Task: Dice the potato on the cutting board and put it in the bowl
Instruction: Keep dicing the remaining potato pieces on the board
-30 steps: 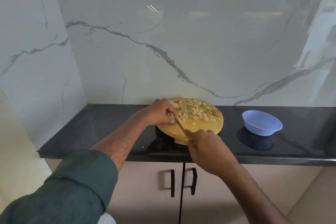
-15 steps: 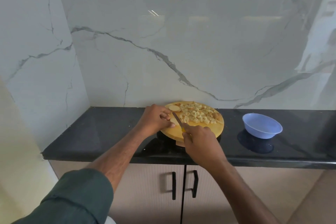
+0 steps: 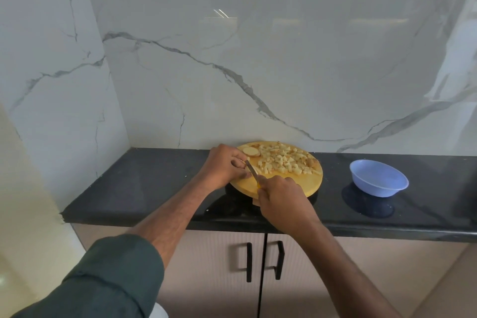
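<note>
A round wooden cutting board (image 3: 296, 186) lies on the black counter. A heap of diced potato (image 3: 286, 161) covers its far half, and a round potato slice (image 3: 251, 151) lies at the far left. My left hand (image 3: 223, 168) pinches a small potato piece at the board's left edge. My right hand (image 3: 282, 200) grips a yellow-handled knife (image 3: 252, 172), whose blade points away from me and meets that piece beside my left fingers. A light blue bowl (image 3: 378, 177) stands to the right of the board, with nothing in it.
The black counter (image 3: 144, 188) runs along a white marble wall and ends at a side wall on the left. Below its front edge are two cabinet doors with black handles (image 3: 263, 261).
My left hand slid a little left along the board's edge, uncovering the round slice. The knife and my right hand moved closer to the left hand. The view shifted slightly.
</note>
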`<state>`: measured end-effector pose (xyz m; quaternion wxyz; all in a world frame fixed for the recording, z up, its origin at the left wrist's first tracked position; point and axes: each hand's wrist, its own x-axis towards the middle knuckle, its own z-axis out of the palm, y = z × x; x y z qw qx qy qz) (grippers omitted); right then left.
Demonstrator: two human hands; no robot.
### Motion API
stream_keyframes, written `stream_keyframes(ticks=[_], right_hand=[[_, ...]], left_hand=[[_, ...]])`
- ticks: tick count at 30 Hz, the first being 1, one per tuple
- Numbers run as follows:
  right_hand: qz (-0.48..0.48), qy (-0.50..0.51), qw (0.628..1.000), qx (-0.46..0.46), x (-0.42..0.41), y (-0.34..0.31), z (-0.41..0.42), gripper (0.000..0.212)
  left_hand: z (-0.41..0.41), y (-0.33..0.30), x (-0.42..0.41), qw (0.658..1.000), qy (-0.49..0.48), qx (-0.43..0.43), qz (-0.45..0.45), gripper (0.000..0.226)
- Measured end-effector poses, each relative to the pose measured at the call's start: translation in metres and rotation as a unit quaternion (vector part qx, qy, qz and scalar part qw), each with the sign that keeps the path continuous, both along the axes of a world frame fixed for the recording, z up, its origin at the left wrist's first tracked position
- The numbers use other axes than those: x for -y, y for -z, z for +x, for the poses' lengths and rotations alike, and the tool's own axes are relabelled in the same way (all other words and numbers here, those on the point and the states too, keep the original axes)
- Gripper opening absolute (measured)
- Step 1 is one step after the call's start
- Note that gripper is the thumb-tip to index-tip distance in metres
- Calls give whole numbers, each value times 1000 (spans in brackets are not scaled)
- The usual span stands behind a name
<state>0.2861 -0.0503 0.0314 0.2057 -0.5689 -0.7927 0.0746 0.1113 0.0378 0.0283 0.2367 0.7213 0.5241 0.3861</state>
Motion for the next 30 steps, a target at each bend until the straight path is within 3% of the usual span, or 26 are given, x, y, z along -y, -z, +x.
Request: stream_keyframes(ticks=[16,24,30], right_hand=[[-21,-18,999,22,26,-3,16,45],[-22,-2,998,-66,36,-4,46,37],[15,30,991,-129,27,-2,17,39]], left_hand=[[4,-4,5,1000,-17,-23,6,42],[5,-6,10,999,-28,-23,3,43],[3,-3,13,999,-44,9,-3,51]])
